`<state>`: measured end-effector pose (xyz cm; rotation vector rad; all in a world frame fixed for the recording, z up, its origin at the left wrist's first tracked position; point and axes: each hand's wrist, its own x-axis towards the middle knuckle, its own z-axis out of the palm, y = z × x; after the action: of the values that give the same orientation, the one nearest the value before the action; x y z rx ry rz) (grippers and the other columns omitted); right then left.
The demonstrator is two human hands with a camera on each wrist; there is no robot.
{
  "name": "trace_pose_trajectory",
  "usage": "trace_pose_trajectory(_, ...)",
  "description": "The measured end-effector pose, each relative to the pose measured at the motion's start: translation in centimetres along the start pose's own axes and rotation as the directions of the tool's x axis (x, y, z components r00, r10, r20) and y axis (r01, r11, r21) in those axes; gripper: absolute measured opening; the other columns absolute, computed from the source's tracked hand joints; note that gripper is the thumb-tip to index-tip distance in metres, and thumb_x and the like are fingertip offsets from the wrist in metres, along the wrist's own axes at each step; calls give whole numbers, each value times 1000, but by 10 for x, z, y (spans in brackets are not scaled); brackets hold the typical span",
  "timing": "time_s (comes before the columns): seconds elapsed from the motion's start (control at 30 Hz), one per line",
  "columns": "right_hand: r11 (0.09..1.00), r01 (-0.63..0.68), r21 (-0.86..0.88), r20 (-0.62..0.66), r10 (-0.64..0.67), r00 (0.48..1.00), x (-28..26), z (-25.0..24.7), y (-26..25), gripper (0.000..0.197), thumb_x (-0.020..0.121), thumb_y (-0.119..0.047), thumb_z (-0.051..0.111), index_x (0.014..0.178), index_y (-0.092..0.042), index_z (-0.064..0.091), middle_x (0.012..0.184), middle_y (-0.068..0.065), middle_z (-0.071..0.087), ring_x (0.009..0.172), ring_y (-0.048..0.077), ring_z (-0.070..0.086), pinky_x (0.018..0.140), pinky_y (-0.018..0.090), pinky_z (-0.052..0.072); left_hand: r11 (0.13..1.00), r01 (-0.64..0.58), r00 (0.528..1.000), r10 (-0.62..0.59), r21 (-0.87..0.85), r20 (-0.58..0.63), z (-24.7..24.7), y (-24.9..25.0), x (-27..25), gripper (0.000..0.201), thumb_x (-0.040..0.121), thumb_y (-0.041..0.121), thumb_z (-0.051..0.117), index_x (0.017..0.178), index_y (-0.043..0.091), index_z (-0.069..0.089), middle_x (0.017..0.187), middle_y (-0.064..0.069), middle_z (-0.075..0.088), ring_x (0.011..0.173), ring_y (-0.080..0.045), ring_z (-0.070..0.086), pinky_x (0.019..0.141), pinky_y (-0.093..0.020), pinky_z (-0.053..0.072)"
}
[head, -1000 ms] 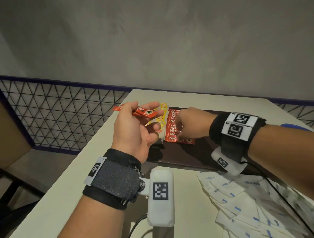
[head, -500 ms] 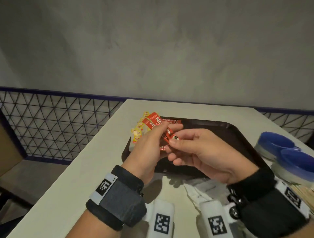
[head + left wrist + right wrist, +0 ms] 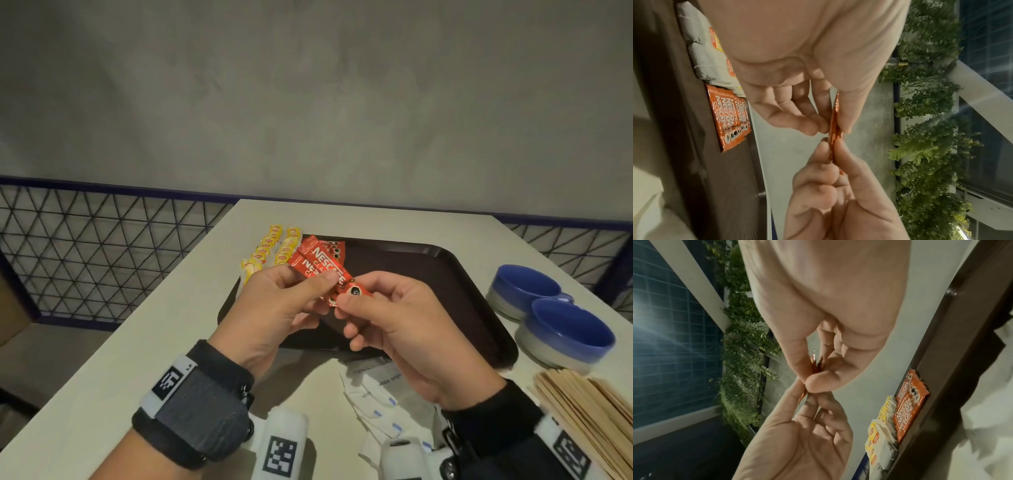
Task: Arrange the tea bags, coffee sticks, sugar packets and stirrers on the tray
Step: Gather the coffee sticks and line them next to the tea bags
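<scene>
Both hands hold a couple of red coffee sticks [image 3: 318, 265] in the air above the left part of the dark brown tray [image 3: 428, 274]. My left hand [image 3: 322, 282] pinches their middle between thumb and fingers. The right hand [image 3: 349, 298] pinches their near end. Seen from the left wrist, the held sticks [image 3: 835, 116] are edge-on. More coffee sticks [image 3: 729, 116] lie in a row on the tray, next to yellow-tagged tea bags [image 3: 270, 246]. White sugar packets [image 3: 376, 394] lie on the table under my right wrist. Wooden stirrers [image 3: 582, 411] are piled at the lower right.
Two blue bowls [image 3: 527, 287] [image 3: 568, 334] stand on the table right of the tray. A wire mesh fence [image 3: 102, 240] runs beyond the table's left edge, and a grey wall rises behind. The tray's right half is bare.
My right hand left the row of sticks on the tray and came back to grip the sticks held by my left hand. Both hands have since stayed together over the tray.
</scene>
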<state>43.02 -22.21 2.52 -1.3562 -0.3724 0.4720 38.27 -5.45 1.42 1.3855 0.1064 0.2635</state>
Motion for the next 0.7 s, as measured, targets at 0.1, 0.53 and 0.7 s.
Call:
trace_pose_trajectory(0.1,1000,13,-1,13,-13,1000,-1,0,-1,21,89,-4,72,108,5,68,81,18,69,62,22,61,52,28,54,1000,-1,1000,0,-25,-20,0,0,1,21,66,35,83,81,21,81,85,-8,75,67,-15,64,77,-37,52)
trace_pose_trajectory(0.53,979,195,-51,-240,-202,950,2,-16,-3,10,94,-20,71,100,-17,78,86,6,77,75,21,67,58,29,57,997,37,999,-37,-74,2,1,0,0,33,65,23,81,94,10,79,84,-6,74,61,-9,61,62,-24,52)
trace_pose_trajectory(0.7,975,195,-109,-91,-206,974,-2,-13,-4,18,92,-17,72,109,-20,74,92,-3,78,86,20,76,66,32,63,991,65,997,-59,-112,57,2,1,-2,49,72,17,80,119,6,70,109,-17,76,81,-18,69,80,-34,56)
